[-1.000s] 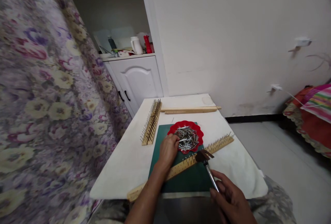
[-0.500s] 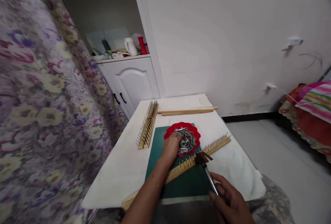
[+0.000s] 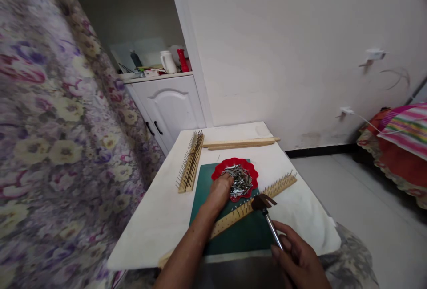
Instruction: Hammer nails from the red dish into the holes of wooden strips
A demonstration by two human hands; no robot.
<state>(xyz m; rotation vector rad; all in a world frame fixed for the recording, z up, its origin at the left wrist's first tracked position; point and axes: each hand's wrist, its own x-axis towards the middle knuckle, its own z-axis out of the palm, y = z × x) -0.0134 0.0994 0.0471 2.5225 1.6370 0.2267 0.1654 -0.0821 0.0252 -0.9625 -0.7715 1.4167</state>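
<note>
My left hand (image 3: 220,189) reaches into a red scalloped bowl (image 3: 254,174), its fingers curled down among loose nails (image 3: 243,182). The fingertips are partly hidden there. In my right hand (image 3: 298,253) is a claw hammer (image 3: 272,230), gripped by its shiny metal handle. Its dark head rests over or just above a long wooden strip (image 3: 220,226), which lies slantwise over a green mat (image 3: 245,241). Upright nails line the strip's far right part; small holes dot the section nearer my left forearm. That forearm covers some of the strip's near end.
A nail-studded wooden block (image 3: 191,162) lies at the table's left side. Bare wooden strips (image 3: 242,143) lie along the back, with a single nail (image 3: 219,157) in front. Beyond the white-covered table (image 3: 147,226) are a wall, a cabinet (image 3: 173,106) and a floral curtain (image 3: 66,146).
The view has shifted slightly. My left hand stays in the bowl with little movement, and my right hand keeps the hammer at nearly the same spot over the strip.
</note>
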